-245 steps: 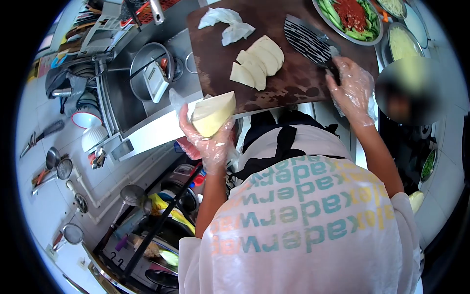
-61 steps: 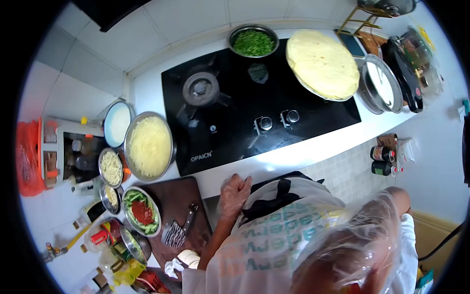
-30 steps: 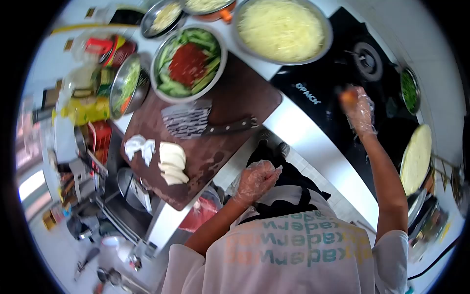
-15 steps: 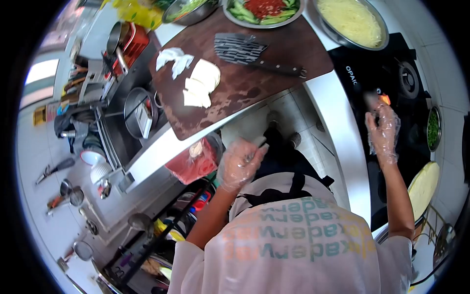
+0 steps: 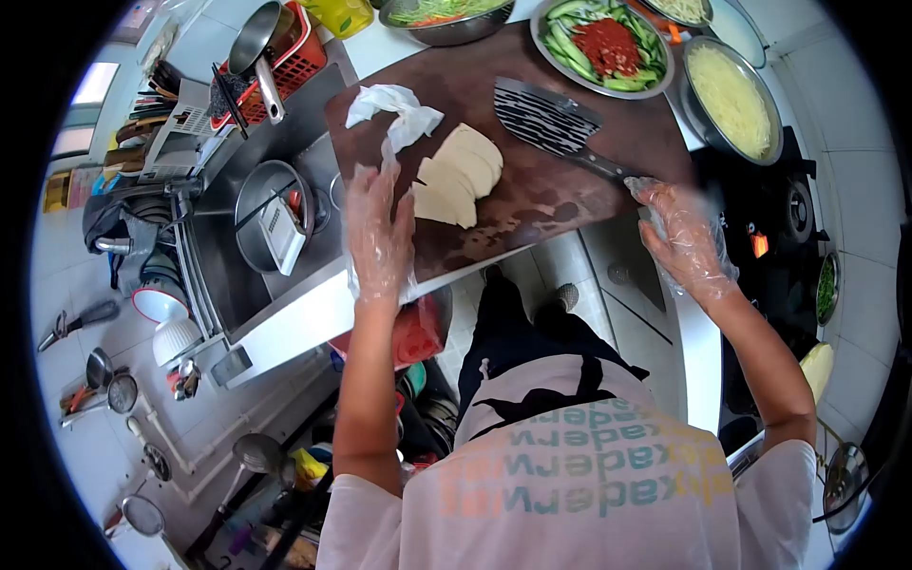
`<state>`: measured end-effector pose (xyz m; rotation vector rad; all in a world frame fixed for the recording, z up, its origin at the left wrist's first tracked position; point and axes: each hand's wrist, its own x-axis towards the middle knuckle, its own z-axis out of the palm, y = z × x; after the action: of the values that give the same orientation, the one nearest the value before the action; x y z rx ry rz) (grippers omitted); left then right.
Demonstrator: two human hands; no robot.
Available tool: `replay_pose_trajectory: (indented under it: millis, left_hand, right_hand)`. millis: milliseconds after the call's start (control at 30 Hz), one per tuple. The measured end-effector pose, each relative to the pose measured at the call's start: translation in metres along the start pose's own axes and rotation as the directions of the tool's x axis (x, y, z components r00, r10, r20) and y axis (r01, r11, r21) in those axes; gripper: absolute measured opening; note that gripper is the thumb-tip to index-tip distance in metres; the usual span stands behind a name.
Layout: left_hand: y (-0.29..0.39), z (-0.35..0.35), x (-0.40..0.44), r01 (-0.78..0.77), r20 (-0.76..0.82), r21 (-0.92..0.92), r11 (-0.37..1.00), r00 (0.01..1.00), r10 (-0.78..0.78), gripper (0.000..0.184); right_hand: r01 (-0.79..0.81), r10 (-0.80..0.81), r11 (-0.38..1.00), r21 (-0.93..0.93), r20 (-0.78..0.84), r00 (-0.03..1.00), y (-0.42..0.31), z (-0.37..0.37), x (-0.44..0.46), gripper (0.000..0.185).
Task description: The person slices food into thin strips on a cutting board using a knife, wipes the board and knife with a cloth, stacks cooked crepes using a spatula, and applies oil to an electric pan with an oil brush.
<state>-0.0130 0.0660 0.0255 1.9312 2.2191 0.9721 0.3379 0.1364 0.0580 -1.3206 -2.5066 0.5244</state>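
Observation:
A clear plastic glove covers each hand. At the near left edge of the brown cutting board (image 5: 579, 214) is my left hand (image 5: 382, 233), fingers up and apart, holding nothing visible. Just right of it lie pale, flat slices (image 5: 461, 176) of food, overlapping. A crumpled white tissue or cloth (image 5: 394, 109) sits beyond its fingertips. My right hand (image 5: 684, 237) is at the board's right edge, fingers spread and slightly blurred. Its fingertips are by the handle end of a cleaver (image 5: 546, 119) lying flat; I cannot tell whether they touch. Dark wet streaks mark the blade.
A bowl of sliced cucumber with red chopped topping (image 5: 603, 47) and a bowl of pale shreds (image 5: 730, 100) stand at the far right. The sink (image 5: 318, 190) on the left holds a metal bowl and white grater (image 5: 282, 233). A black stove (image 5: 760, 313) is at right.
Both hands have moved forward to the board, the left from over the red bin and the right from above the stove. My view has shifted; the left fingers have opened.

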Motion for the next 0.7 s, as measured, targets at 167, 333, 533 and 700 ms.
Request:
replay_pose_trajectory:
  millis: [167, 333, 533, 700]
  left_hand:
    - [-0.039, 0.015, 0.067, -0.232, 0.092, 0.118, 0.965, 0.971, 0.222, 0.049]
    - [-0.1, 0.06, 0.111, -0.315, 0.033, 0.258, 0.914, 0.948, 0.317, 0.032]
    - [-0.093, 0.041, 0.126, -0.168, 0.007, 0.274, 0.947, 0.985, 0.172, 0.037]
    - [-0.043, 0.003, 0.096, -0.189, -0.061, 0.124, 0.974, 0.978, 0.198, 0.046]
  right_hand:
    - [-0.072, 0.074, 0.996, -0.048, 0.027, 0.997, -0.006, 0.011, 0.024, 0.036]
    - [-0.162, 0.164, 0.986, -0.027, 0.064, 0.984, -0.01, 0.019, 0.038, 0.036]
    - [-0.152, 0.164, 0.976, -0.155, 0.069, 0.984, -0.02, 0.025, 0.051, 0.042]
    - [-0.144, 0.164, 0.974, -0.174, 0.107, 0.981, -0.021, 0.03, 0.063, 0.048]
